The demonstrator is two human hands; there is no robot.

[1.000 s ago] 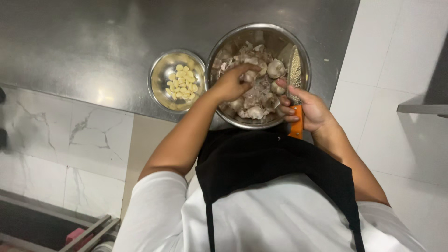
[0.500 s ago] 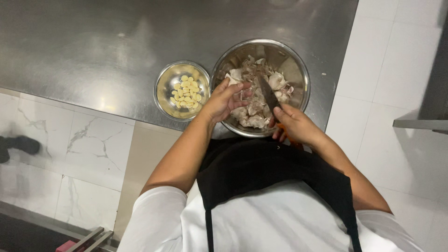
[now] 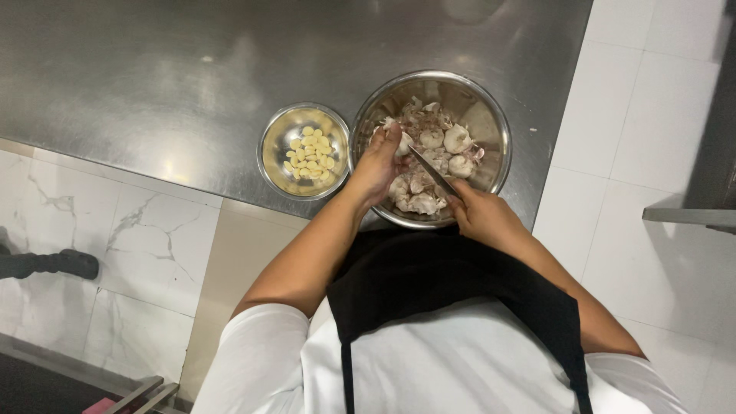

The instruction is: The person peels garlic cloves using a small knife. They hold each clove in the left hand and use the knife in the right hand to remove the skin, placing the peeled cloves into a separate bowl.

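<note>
A large steel bowl (image 3: 491, 115) on the steel counter holds several unpeeled garlic bulbs and papery skins (image 3: 445, 142). My left hand (image 3: 377, 165) reaches into the bowl's left side and grips a garlic piece (image 3: 400, 142) between thumb and fingers. My right hand (image 3: 479, 215) sits at the bowl's near rim, closed on a knife (image 3: 431, 170) whose blade points up and left toward the left hand. A smaller steel bowl (image 3: 276, 149) to the left contains several peeled yellow cloves (image 3: 309, 152).
The steel counter (image 3: 192, 77) stretches far and left of the bowls. White tiled floor lies to the right and marbled tile below the counter edge. A dark shoe (image 3: 50, 264) shows at far left. I wear a white shirt and black apron.
The knife blade has swung up over the garlic toward my left hand. My left hand has lifted a piece at the bowl's left side. The camera view shifted slightly.
</note>
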